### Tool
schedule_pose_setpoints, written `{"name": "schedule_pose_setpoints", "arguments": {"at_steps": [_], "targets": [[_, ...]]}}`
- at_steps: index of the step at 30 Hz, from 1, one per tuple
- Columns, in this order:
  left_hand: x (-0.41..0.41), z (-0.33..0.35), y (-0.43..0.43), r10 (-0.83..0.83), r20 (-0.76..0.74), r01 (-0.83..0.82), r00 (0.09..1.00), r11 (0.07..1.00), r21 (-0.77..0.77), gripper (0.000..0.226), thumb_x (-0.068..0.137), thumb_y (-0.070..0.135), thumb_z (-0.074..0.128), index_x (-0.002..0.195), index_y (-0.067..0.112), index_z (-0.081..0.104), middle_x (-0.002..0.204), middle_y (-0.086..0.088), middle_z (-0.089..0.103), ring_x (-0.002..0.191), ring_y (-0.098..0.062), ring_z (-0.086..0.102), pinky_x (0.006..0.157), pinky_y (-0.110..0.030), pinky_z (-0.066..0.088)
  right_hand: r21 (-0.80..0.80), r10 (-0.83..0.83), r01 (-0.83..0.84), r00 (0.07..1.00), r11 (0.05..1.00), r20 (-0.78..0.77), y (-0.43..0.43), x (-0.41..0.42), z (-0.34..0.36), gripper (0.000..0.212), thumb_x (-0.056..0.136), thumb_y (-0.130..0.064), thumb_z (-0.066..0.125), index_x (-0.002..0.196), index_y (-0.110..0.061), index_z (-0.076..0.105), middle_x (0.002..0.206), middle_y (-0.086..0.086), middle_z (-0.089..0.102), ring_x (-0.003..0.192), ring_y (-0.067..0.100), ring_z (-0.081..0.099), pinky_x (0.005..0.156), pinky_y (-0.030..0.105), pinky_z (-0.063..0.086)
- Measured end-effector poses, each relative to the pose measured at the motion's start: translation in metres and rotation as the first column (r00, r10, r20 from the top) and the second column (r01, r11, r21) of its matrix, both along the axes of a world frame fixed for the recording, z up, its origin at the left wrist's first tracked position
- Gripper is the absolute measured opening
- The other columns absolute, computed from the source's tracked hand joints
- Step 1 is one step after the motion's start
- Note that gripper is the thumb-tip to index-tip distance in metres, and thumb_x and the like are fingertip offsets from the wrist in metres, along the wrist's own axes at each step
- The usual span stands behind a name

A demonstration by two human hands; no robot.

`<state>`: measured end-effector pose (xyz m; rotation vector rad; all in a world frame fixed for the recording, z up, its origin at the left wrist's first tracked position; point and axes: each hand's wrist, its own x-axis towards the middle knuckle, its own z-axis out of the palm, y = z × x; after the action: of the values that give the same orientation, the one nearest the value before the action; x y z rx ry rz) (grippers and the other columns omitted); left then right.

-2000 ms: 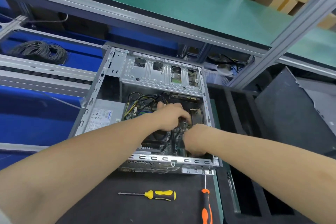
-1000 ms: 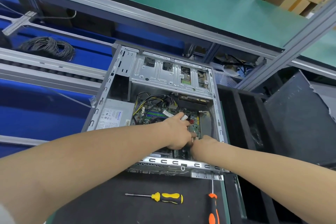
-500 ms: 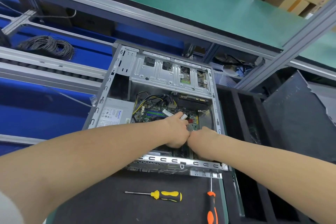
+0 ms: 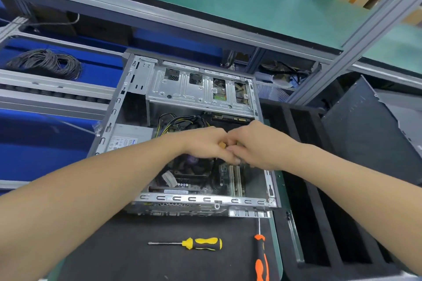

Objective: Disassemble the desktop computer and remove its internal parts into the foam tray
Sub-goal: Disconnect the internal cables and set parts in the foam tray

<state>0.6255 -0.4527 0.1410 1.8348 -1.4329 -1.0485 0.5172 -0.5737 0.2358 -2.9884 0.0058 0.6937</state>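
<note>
Both hands meet over the middle of the open computer case [image 4: 194,91]. The left hand [image 4: 205,143] and the right hand [image 4: 262,143] each close a narrow grip on a small tan part [image 4: 222,144] between them, too blurred to identify. The foam tray [image 4: 331,270] sits just right of the case. A yellow screwdriver [image 4: 201,243] and an orange screwdriver [image 4: 261,262] lie in front of the case.

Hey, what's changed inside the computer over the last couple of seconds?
Both hands moved back from the near edge of the case toward its drive cage. The left hand and right hand now meet, with a small orange piece showing between their fingers; which holds it is unclear. The case, the yellow screwdriver, the orange screwdriver and the foam tray stayed put.
</note>
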Motion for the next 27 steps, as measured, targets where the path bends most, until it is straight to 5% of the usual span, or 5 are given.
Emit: {"name": "schedule_pose_setpoints", "arguments": {"at_steps": [6,9,14,19,27], "targets": [[0.006,0.001,0.0,-0.168,0.246,0.147,0.955,0.984,0.102,0.038,0.094,0.074,0.043,0.089,0.039,0.058,0.066,0.002,0.061,0.065,-0.031,0.064,0.074,-0.038,0.054,0.211,-0.082,0.101,0.992,0.972,-0.097,-0.017,-0.001,-0.012,0.014,0.102,-0.031,0.058,0.096,-0.02,0.052,0.072,-0.002,0.075,0.057,0.006,0.072,0.065,0.035,0.063],[0.007,-0.01,-0.001,-0.339,0.529,0.307,0.778,0.94,0.151,0.04,0.104,0.062,0.034,0.109,0.031,0.059,0.108,0.02,0.059,0.1,-0.011,0.053,0.112,-0.038,0.031,0.136,0.037,-0.021,0.992,0.99,-0.117,-0.022,0.005,-0.015,0.019,0.092,-0.028,0.072,0.088,-0.025,0.053,0.071,-0.006,0.073,0.061,0.001,0.066,0.063,0.029,0.055],[0.001,-0.032,-0.005,-0.296,0.825,0.336,0.482,0.932,0.138,0.044,0.104,0.057,0.035,0.136,0.038,0.059,0.159,0.008,0.033,0.147,-0.016,0.025,0.119,-0.042,0.02,0.085,0.233,-0.219,0.862,0.972,-0.451,-0.011,0.013,-0.02,0.012,0.084,-0.031,0.083,0.091,-0.027,0.075,0.082,-0.017,0.068,0.074,-0.003,0.055,0.075,0.029,0.053],[0.002,-0.036,-0.008,-0.278,0.772,0.25,0.572,0.955,0.158,0.042,0.101,0.047,0.049,0.143,0.049,0.049,0.172,-0.002,-0.005,0.156,-0.028,0.001,0.121,-0.053,0.004,-0.056,0.361,-0.518,0.666,0.854,-0.653,0.008,0.009,-0.056,0.024,0.096,-0.014,0.066,0.119,-0.014,0.071,0.103,-0.002,0.067,0.087,0.018,0.06,0.062,0.027,0.044],[0.006,-0.039,-0.011,-0.273,0.686,0.235,0.674,0.96,0.151,0.023,0.1,0.041,0.053,0.122,0.041,0.06,0.169,0.001,0.01,0.15,-0.024,0.015,0.118,-0.055,0.013,-0.022,0.392,-0.649,0.485,0.76,-0.782,0.018,-0.001,-0.09,0.015,0.099,0.005,0.053,0.11,0.006,0.063,0.086,0.005,0.056,0.076,0.025,0.05,0.044,0.025,0.03]]}}
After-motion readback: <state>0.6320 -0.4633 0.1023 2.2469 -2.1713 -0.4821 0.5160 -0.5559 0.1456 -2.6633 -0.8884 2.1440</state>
